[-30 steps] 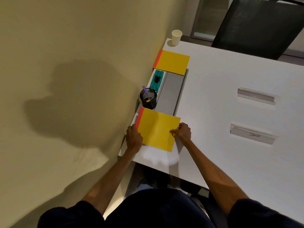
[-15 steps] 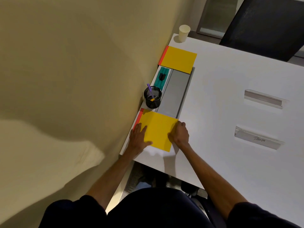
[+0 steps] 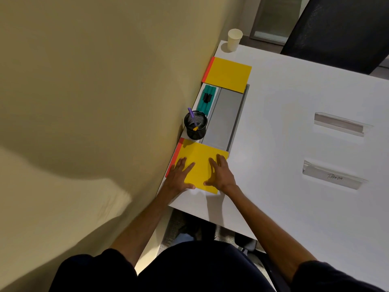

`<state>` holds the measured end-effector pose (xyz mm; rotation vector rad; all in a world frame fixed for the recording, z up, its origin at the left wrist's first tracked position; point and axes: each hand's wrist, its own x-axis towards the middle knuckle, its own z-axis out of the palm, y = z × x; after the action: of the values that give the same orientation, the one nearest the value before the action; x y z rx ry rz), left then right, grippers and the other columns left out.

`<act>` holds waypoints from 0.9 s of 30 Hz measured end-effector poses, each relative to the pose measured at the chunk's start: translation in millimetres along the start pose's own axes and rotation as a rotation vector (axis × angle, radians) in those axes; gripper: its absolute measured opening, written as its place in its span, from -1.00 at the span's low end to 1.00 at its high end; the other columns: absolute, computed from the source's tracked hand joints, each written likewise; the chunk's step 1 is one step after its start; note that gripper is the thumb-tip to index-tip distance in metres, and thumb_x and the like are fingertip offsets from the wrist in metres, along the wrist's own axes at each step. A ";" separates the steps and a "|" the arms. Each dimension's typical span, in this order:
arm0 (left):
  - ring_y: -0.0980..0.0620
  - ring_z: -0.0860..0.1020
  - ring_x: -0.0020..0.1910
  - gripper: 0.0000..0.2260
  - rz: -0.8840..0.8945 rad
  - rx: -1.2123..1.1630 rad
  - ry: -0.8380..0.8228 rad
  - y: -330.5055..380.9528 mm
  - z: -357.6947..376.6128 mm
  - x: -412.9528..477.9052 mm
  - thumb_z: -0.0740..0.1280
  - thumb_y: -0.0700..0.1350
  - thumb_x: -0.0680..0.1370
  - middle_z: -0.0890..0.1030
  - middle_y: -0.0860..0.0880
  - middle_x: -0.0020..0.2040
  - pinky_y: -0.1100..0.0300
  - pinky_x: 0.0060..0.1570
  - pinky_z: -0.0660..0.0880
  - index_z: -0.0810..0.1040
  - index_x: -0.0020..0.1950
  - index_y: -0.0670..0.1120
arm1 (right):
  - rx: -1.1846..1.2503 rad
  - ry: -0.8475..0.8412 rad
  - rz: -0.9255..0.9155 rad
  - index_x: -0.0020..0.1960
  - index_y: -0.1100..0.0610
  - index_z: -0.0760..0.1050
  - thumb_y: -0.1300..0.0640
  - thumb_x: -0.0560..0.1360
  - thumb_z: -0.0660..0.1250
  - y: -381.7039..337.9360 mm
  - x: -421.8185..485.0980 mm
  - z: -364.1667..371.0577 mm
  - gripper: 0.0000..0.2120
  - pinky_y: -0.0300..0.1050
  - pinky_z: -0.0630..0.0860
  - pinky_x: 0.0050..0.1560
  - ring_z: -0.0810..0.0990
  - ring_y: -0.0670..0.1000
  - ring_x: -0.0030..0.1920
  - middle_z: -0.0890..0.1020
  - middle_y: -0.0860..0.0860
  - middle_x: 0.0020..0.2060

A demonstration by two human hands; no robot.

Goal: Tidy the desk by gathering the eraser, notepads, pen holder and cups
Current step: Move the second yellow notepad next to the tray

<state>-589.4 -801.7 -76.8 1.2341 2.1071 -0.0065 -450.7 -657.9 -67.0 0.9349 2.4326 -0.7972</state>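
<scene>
Two notepads (image 3: 200,159) (image 3: 228,74), one cup (image 3: 234,40), one pen holder (image 3: 194,133), one eraser (image 3: 205,106)

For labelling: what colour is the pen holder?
The pen holder is black mesh; head view.

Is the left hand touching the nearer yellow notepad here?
Touching. The head view shows the left hand lying flat, fingers straight, on the nearer yellow notepad by its red edge, with no gap visible.

row on desk (image 3: 284,123) against wall (image 3: 105,102) at left, near to far: near notepad (image 3: 200,163), pen holder (image 3: 195,125) just behind, eraser (image 3: 206,99), far notepad (image 3: 228,74), cup (image 3: 234,40) at far corner.
</scene>
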 end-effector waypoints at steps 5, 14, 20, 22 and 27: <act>-0.13 -0.16 0.63 -0.20 -0.031 0.072 -0.014 -2.3 -4.9 2.9 0.34 0.14 0.56 -0.17 -0.14 0.63 -0.10 0.58 -0.05 -0.08 0.63 0.03 | -0.011 0.011 0.004 0.63 0.09 0.02 -0.13 0.42 0.50 -10.2 4.9 -1.7 -0.02 0.12 0.25 0.55 -0.09 0.15 0.63 -0.06 0.10 0.62; -0.11 -0.14 0.63 -0.22 -0.015 0.023 0.000 -6.9 -6.3 1.7 0.36 0.09 0.56 -0.16 -0.13 0.63 -0.06 0.58 -0.06 -0.05 0.62 0.03 | -0.070 0.025 -0.016 0.63 0.11 0.01 -0.16 0.43 0.48 -11.8 8.5 -1.6 -0.02 0.12 0.02 0.62 -0.08 0.18 0.63 -0.02 0.12 0.62; -0.10 -0.07 0.63 -0.15 -0.025 0.046 0.051 -2.8 -5.7 0.6 0.33 0.16 0.56 -0.09 -0.12 0.64 -0.07 0.59 0.04 -0.14 0.63 -0.02 | -0.054 0.032 -0.030 0.61 0.13 0.06 -0.16 0.47 0.43 -9.9 6.6 -2.5 -0.10 0.15 0.03 0.61 -0.03 0.14 0.63 0.01 0.11 0.62; -0.08 -0.06 0.63 -0.16 -0.031 0.062 0.056 -0.7 -4.6 0.6 0.30 0.18 0.57 -0.09 -0.10 0.64 -0.06 0.59 0.04 -0.15 0.63 -0.03 | -0.011 0.049 -0.033 0.61 0.16 0.07 -0.14 0.49 0.43 -7.7 3.2 -2.2 -0.12 0.12 0.07 0.60 0.01 0.13 0.62 0.04 0.10 0.61; -0.05 -0.07 0.64 -0.29 -0.034 0.064 0.099 8.9 -0.9 -3.7 0.16 0.16 0.64 -0.10 -0.09 0.64 -0.02 0.59 0.00 -0.14 0.63 -0.05 | 0.074 0.101 -0.013 0.60 0.18 0.07 -0.12 0.51 0.41 2.5 -9.5 -2.8 -0.15 0.08 0.14 0.59 0.11 0.13 0.60 0.11 0.09 0.60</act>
<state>-581.9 -799.4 -71.3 1.2595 2.2288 -0.0282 -442.8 -659.1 -60.6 1.0101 2.5128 -0.8692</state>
